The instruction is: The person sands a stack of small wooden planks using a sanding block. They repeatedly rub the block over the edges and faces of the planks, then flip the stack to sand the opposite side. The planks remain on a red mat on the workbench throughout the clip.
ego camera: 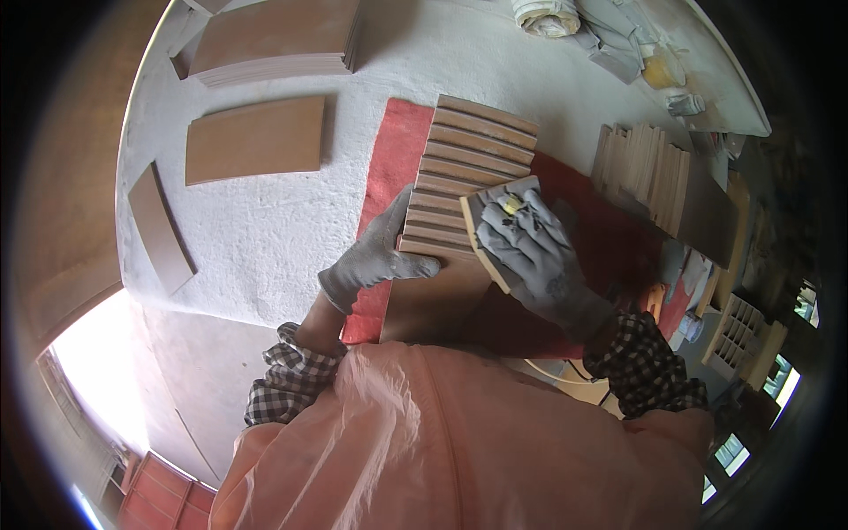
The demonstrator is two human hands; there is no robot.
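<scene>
My left hand (377, 252), in a grey glove, grips the near left corner of a row of overlapping brown boards (477, 156), its thumb over their near edge. My right hand (530, 248), in a worn grey glove with a yellow patch at one fingertip, lies spread on the back of a flat sanding block (487, 248) with a pale edge. The block is tilted against the right side of the boards. Beneath them a wider brown panel (430, 301) rests on a red cloth (397, 139).
On the white-covered table (265, 232) lie a panel stack (271, 40), a single panel (255, 139) and a narrow one (161, 228) at left. A bundle of strips (642, 172) stands at right, with a white roll (546, 16) and crumpled scraps (609, 50) behind.
</scene>
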